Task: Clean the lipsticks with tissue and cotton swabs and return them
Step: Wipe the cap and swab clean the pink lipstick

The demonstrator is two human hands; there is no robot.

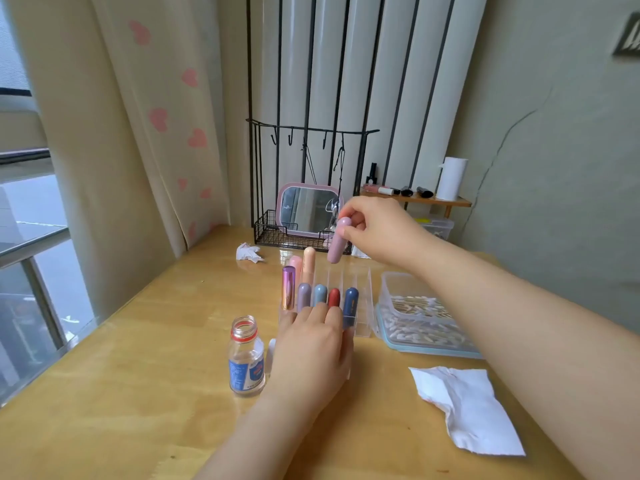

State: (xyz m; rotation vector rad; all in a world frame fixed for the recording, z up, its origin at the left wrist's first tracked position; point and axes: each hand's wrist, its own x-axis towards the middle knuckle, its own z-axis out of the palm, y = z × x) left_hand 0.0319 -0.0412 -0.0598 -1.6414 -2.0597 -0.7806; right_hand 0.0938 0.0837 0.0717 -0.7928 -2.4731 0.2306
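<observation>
The right hand (377,230) pinches a mauve lipstick (338,240) above the clear organizer (362,299). The left hand (311,348) rests flat against the organizer's front, beside an open glass bottle (246,358).

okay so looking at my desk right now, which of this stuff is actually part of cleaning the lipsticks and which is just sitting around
Part of the job: pink lipstick pinched in the right hand; clear organizer steadied by the left hand; tissue; cotton swab box.

Just sitting around: mirror, wire rack, paper roll. The open bottle I can't place.

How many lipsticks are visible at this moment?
8, perhaps more behind the left hand. Seven stand in the clear organizer: three in the back-left slots, four in front. The right hand holds the pink lipstick above it.
</observation>
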